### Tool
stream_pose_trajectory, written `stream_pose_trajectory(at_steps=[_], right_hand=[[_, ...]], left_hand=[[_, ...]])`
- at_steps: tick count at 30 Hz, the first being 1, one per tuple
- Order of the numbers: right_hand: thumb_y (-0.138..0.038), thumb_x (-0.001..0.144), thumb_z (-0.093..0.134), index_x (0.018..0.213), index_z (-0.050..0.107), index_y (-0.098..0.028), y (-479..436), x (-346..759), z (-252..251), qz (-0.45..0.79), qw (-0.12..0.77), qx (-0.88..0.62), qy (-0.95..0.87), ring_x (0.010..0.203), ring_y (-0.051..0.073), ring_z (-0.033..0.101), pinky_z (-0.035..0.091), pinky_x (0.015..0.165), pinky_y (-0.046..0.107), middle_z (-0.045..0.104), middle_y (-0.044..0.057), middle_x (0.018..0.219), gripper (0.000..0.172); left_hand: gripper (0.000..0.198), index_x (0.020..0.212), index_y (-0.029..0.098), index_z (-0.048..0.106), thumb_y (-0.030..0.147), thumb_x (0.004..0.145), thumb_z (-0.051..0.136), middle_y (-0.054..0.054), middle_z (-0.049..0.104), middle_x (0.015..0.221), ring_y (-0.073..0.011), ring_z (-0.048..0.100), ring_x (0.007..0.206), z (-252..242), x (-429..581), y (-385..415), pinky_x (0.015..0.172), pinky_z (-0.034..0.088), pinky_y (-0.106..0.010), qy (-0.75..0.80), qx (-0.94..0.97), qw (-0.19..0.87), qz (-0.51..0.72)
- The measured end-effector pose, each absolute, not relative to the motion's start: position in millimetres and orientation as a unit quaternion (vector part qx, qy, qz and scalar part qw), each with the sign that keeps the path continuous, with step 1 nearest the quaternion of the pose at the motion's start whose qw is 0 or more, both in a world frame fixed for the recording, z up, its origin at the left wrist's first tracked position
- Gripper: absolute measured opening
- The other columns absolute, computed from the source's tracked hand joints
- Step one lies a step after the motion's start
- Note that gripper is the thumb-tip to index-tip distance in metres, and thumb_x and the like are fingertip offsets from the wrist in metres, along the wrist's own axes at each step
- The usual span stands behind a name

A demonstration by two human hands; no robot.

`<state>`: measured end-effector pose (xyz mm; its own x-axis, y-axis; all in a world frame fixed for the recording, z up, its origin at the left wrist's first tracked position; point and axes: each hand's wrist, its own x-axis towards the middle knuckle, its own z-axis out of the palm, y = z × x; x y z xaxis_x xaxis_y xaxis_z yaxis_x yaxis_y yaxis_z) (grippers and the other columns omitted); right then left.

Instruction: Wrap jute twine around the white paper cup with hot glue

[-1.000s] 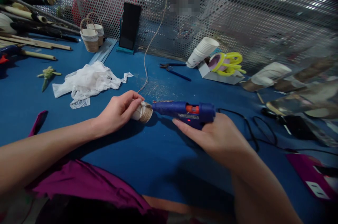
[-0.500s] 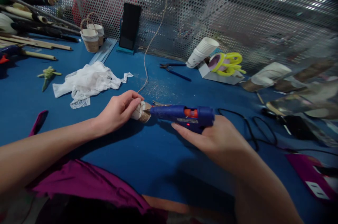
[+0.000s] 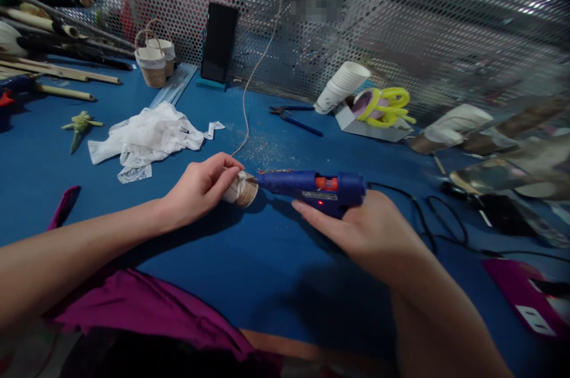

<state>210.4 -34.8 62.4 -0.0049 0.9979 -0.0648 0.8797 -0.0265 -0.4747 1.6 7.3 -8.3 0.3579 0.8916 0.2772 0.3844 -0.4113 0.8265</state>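
The left hand [image 3: 200,188] clasps a twine-wrapped paper cup [image 3: 240,189] lying sideways on the blue table [image 3: 249,259], while the right hand [image 3: 369,232] grips a blue glue gun [image 3: 312,186] whose nozzle touches the cup's wrapped end.

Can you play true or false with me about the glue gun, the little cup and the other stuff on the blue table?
1. The right hand holds a blue glue gun. True.
2. The left hand holds a red ball. False: it holds a small twine-wrapped cup.
3. The glue gun's tip is at the cup. True.
4. The stack of white cups stands upright. False: it lies tipped over.
5. A dark phone leans against the mesh wall. True.
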Motion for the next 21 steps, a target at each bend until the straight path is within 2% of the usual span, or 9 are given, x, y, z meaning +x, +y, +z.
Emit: stream_pose_trajectory(at_steps=[5,12,18,21], right_hand=[[-0.045,0.066,0.053,0.059,0.059,-0.019,-33.1,211.5,61.1,0.191,0.163,-0.678,-0.691,0.055,0.021,0.052,0.041,0.048,0.031,0.057,0.004,0.053,0.028],[-0.038,0.068,0.056,0.055,0.056,-0.019,-29.6,210.9,58.4,0.189,0.183,-0.667,-0.697,0.052,0.019,0.051,0.042,0.046,0.03,0.054,0.002,0.049,0.023],[-0.034,0.071,0.057,0.073,0.065,-0.016,-27.9,211.1,55.4,0.231,0.202,-0.662,-0.684,0.067,0.023,0.06,0.047,0.05,0.031,0.065,0.005,0.064,0.02],[-0.034,0.072,0.057,0.075,0.066,-0.016,-28.9,211.5,55.8,0.231,0.216,-0.644,-0.696,0.065,0.022,0.06,0.048,0.052,0.032,0.066,0.005,0.065,0.02]], left_hand=[[0.026,0.094,0.013,0.056,0.032,0.089,0.039,-0.003,0.062,0.071,-0.0098,0.053,0.057,-10.1,0.7,6.8,0.05,0.041,-0.019,0.417,0.757,0.338,0.373],[0.024,0.093,0.012,0.057,0.028,0.088,0.04,-0.003,0.061,0.068,-0.01,0.053,0.056,-7.4,2.2,6.0,0.049,0.041,-0.019,0.413,0.773,0.301,0.376],[0.023,0.095,0.012,0.057,0.027,0.088,0.04,-0.002,0.062,0.067,-0.0095,0.053,0.055,-7.1,3.0,5.5,0.049,0.041,-0.019,0.417,0.777,0.291,0.37],[0.022,0.095,0.012,0.057,0.026,0.088,0.041,-0.001,0.062,0.066,-0.0089,0.052,0.053,-6.4,2.8,5.0,0.049,0.04,-0.019,0.417,0.781,0.285,0.368]])
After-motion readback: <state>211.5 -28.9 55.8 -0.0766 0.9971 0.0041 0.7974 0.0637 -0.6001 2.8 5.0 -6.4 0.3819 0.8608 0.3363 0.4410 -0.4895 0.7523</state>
